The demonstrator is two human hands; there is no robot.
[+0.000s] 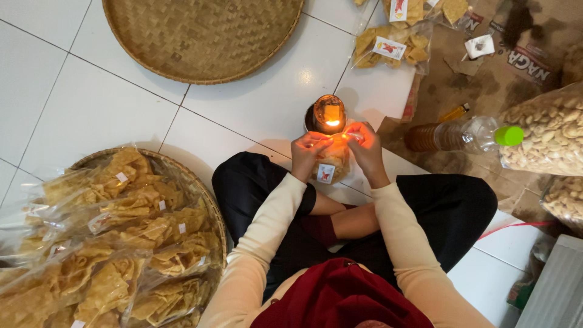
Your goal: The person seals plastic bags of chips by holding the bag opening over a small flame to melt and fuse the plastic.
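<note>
Two bare hands meet over a small lit lamp [328,115] standing on the white tiled floor [79,103]. The left hand [308,153] and right hand [366,146] each keep a narrow pinching grip on the top edge of a small clear bag of yellow chips [333,163], holding that edge just beside the flame. The bag hangs between the hands, above the person's crossed legs in black trousers, its lower part carrying a small white label.

To the left, touching the person's knee, a round woven tray [209,200] is heaped with sealed chip bags [121,243] that spill past its rim. Farther ahead, an empty woven tray [200,36] lies well apart from the hands, with a wide stretch of bare tile between the two trays. To the right, room is tight: a plastic bottle with a green cap [467,135] lies on its side near the right hand, beside large bags of peanuts [546,130] on brown cardboard [516,67]. More sealed chip bags [392,45] rest beyond the lamp.
</note>
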